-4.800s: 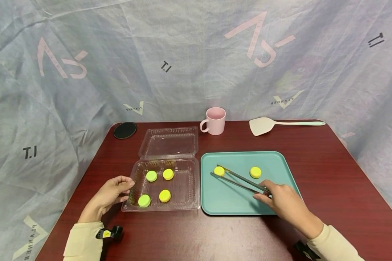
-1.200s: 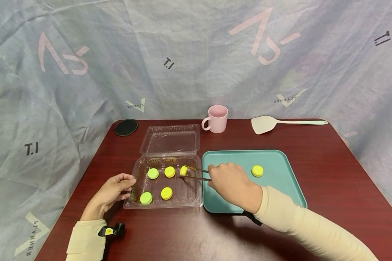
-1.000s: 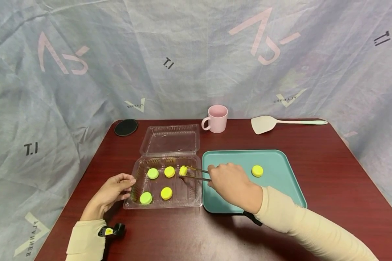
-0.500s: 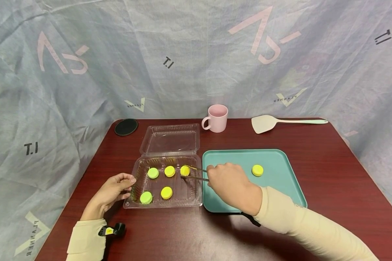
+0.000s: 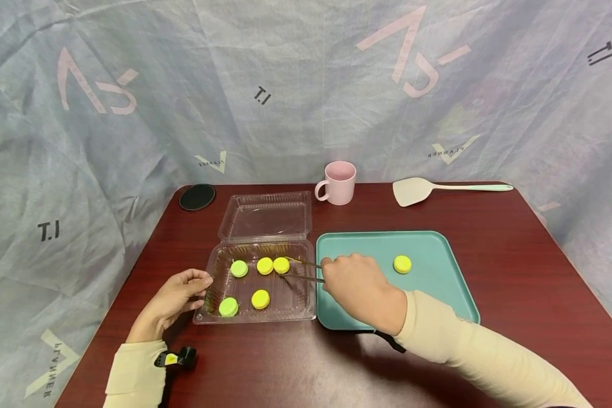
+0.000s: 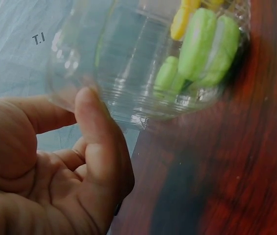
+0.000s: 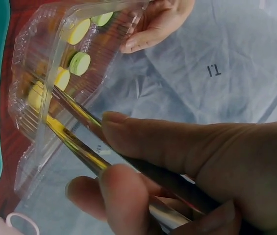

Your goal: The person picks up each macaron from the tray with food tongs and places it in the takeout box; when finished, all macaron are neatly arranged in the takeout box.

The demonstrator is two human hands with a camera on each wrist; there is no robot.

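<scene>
My right hand (image 5: 359,289) grips metal tongs (image 7: 82,147), which reach leftward over the rim of a clear plastic container (image 5: 306,294). In the head view, the tong tips lie either side of a yellow macaron (image 5: 281,265), which sits flat in the back row, right beside another yellow macaron (image 5: 264,266). Also in the container are a third yellow macaron (image 5: 260,299) and two green macarons (image 5: 239,268). My left hand (image 5: 178,297) pinches the container's left rim between thumb and finger. The right fingers curl round the tong arms in the right wrist view.
A teal tray (image 5: 387,314) with one yellow macaron (image 5: 402,264) stands to the right. The container's hinged lid (image 5: 267,218) lies open behind it. Along the back are a black coaster (image 5: 197,197), a pink mug (image 5: 340,184) and a white spatula (image 5: 413,191).
Earlier the yellow macaron lay on the tray; the tongs carried it into the container. Within the last second it tipped from its edge onto its flat side and slid left against its neighbour.
</scene>
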